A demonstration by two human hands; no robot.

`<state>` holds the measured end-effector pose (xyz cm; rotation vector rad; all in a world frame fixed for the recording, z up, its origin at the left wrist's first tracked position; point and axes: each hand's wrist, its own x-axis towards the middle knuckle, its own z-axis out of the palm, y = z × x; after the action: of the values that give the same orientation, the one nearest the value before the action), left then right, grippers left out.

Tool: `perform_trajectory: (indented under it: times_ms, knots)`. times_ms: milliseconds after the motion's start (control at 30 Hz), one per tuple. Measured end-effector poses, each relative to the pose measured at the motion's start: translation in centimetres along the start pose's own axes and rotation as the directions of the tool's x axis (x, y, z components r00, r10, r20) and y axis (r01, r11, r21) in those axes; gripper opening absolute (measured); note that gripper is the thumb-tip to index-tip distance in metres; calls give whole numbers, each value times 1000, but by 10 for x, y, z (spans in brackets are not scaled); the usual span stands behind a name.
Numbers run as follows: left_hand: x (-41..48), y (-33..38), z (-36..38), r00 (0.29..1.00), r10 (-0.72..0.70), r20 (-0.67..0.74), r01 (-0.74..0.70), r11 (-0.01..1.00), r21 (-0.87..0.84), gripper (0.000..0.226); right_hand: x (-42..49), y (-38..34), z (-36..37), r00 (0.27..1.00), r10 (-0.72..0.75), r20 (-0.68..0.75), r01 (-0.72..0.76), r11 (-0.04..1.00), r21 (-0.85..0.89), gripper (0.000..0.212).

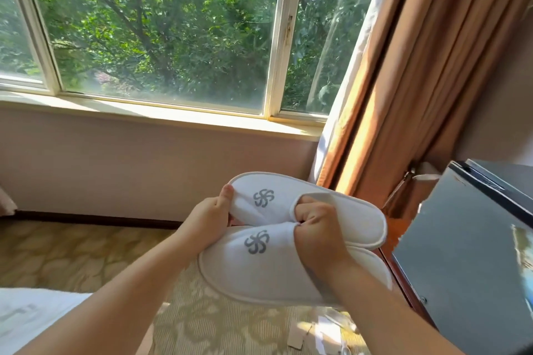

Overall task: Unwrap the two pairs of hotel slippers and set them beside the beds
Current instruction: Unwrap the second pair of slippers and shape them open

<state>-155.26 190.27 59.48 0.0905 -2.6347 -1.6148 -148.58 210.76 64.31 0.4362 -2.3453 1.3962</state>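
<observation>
A broad window [161,32] full of sunlit trees fills the upper half of the frame, a brown curtain [403,66] hanging at upper right. Below, patterned carpet [72,256] runs across the lower left, a corner of white bed [31,317] at the bottom left edge and a dark cabinet [467,253] at lower right. At centre a person holds a pair of white hotel slippers [288,239] in the air, side by side, toes toward the left of the frame, each with a grey embroidered emblem. The left hand [210,219] is closed in a pinch on the toe of the farther slipper, thumb on top. The right hand [314,236] has its fingers curled into the mouths of both slippers, the grip closed on their upper bands. The slippers appear bare of wrapping; scraps of what look like torn packaging [326,328] lie on the carpet at bottom centre. The step in hand is likely opening out the flattened uppers. Done well, that means spreading the fingers gently inside each mouth so the uppers stand up without straining the seams, keeping the pair aligned, then lowering both flat onto the carpet next to the bed, toes matching.
</observation>
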Motion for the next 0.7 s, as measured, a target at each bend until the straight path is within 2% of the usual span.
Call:
perform_trajectory:
  times_ms: [200,333,533,633,700]
  knots:
    - [96,-4,-25,993,-85,-87,82,996,-33,74,110,44,37,989,-111,93,103,990,93,42]
    - [150,-5,-58,976,-105,-192,104,994,-16,73,199,70,69,949,-126,290,107,991,81,31]
    - [199,-23,-119,935,-139,-327,135,990,-36,73,298,62,128,815,-212,540,172,977,125,38]
    - [219,-45,-146,910,-157,-384,164,986,-16,74,335,59,169,732,-215,647,256,966,32,37]
    - [235,-61,-164,885,-173,-432,190,982,-4,78,359,58,198,686,-217,694,321,947,-22,26]
